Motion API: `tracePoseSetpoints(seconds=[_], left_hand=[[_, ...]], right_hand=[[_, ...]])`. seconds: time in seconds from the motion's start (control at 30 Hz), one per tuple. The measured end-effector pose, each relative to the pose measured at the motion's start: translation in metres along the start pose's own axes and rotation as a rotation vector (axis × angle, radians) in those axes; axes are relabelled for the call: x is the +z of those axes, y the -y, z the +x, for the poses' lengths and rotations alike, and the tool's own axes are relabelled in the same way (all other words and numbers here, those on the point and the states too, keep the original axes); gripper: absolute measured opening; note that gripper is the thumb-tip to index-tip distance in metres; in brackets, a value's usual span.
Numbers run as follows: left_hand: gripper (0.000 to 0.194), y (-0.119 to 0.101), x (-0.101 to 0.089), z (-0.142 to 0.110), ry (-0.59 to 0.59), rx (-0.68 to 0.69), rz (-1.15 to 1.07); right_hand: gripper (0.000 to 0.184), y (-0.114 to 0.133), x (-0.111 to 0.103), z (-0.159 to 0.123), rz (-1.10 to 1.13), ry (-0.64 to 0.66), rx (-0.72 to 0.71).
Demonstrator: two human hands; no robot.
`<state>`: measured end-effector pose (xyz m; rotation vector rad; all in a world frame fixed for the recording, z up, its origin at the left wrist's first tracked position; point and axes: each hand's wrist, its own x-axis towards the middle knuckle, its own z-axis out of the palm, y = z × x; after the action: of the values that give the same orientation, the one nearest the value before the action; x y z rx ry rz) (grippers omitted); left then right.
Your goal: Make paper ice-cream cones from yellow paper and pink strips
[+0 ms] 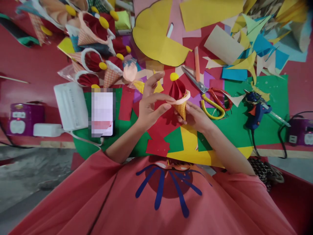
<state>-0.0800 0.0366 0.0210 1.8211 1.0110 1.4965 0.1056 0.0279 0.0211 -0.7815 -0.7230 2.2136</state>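
Note:
In the middle of the head view is a small paper ice cream cone (pixel 180 109) with a yellow waffle pattern. Red pleated paper (pixel 176 88) rises from it, topped by a yellow ball (pixel 174 77), and a pale strip (pixel 184 98) circles its rim. My right hand (pixel 193 116) is closed around the cone's lower part from the right. At the rim's left side, my left hand (pixel 153 106) pinches the end of the pale strip between thumb and a finger, its other fingers raised. The scissors (pixel 202 89), with red and yellow handles, lie just right of the cone.
Several finished paper cones (pixel 94 60) crowd the upper left. A phone (pixel 104 114) and a white power bank (pixel 70 106) lie left. On the right rests a blue glue gun (pixel 258 114) with its cord. Paper scraps (pixel 264 49) pile up behind; a yellow paper shape (pixel 156 36) lies at the back.

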Motion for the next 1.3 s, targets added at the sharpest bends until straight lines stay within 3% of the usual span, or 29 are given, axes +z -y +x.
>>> tracePoseSetpoints(seconds=[0.2, 0.5, 0.77, 1.07, 1.17, 1.3], left_hand=[[0.017, -0.0021, -0.0029, 0.0031, 0.087, -0.010, 0.051], [0.022, -0.0029, -0.0031, 0.0014, 0.148, -0.030, 0.119], [0.023, -0.0001, -0.0030, 0.0009, 0.140, 0.036, 0.154], [0.032, -0.0008, -0.0031, 0.0009, 0.098, -0.046, 0.122], [0.022, -0.0013, -0.0029, 0.0004, 0.015, -0.010, 0.102], [0.012, -0.0038, -0.0031, 0.0022, 0.072, 0.033, 0.185]], right_hand=[[0.030, 0.0006, -0.0012, -0.0016, -0.119, -0.028, -0.098], [0.038, -0.0031, -0.0029, 0.0002, -0.170, -0.021, -0.085], [0.037, -0.0032, -0.0009, 0.0003, -0.114, -0.123, -0.084], [0.035, -0.0032, 0.0011, 0.0001, -0.113, -0.119, -0.113], [0.036, -0.0024, 0.0005, 0.0005, -0.141, -0.130, -0.120], [0.035, -0.0036, -0.0009, 0.0008, -0.192, -0.122, -0.131]])
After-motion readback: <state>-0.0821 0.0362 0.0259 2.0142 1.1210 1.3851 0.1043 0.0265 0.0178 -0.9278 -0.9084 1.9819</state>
